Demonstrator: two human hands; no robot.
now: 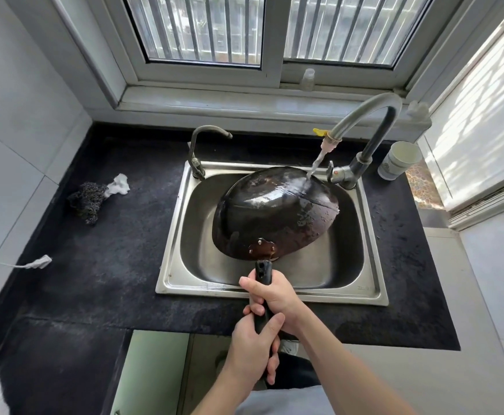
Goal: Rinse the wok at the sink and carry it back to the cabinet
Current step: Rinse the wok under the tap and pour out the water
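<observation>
While a steel scourer (87,202) lies left on the black counter (125,250), your left hand (252,348) and right hand (274,293) clamp the handle of the wok (274,211), upturned over the sink (373,265) under the running faucet (364,127).

Single head-worn wide-angle view, close, looking steeply down and forward over the sink (169,259) toward the far window (262,40).

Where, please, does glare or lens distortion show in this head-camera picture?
Head view: daylight from the window puts wet glare on the upturned wok where the tap's water lands; wide-angle bending curves the window frame and the sink edges; the blind at right is washed out; both hands stay sharp.
</observation>
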